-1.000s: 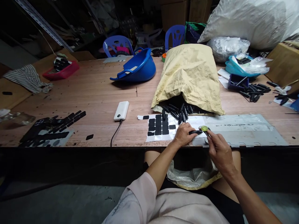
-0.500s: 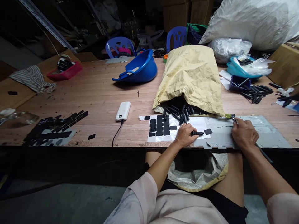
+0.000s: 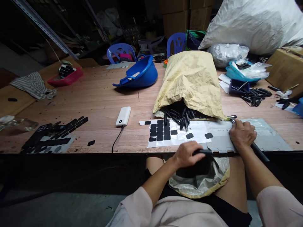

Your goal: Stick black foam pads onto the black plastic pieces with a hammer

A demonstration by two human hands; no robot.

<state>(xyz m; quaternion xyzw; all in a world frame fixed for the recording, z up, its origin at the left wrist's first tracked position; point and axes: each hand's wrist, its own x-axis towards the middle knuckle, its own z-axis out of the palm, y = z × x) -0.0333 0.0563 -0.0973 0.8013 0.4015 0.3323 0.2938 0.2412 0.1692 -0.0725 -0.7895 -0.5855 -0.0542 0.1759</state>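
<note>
My left hand (image 3: 188,154) is closed on a black pen-like piece (image 3: 201,151), held over the open sack (image 3: 199,186) in my lap. My right hand (image 3: 242,134) grips a tool with a metal head (image 3: 231,117) and a dark handle (image 3: 259,152), resting on the grey board (image 3: 272,138). Left of it lies a white sheet (image 3: 180,142) with rows of black stickers (image 3: 160,129) and a few loose ones. Black pieces (image 3: 183,118) spill from the mouth of a yellow sack (image 3: 191,75).
A white power bank (image 3: 123,116) with a cable lies left of the sheet. Farther back are a blue basin (image 3: 142,74) and a red tray (image 3: 66,78). At right stand a teal basket (image 3: 246,74), more black pieces (image 3: 258,94) and a cardboard box (image 3: 286,71).
My left hand has moved down off the table edge with the black piece, over the lap sack. A loose black sticker now shows where that hand was. My right hand keeps its grip.
</note>
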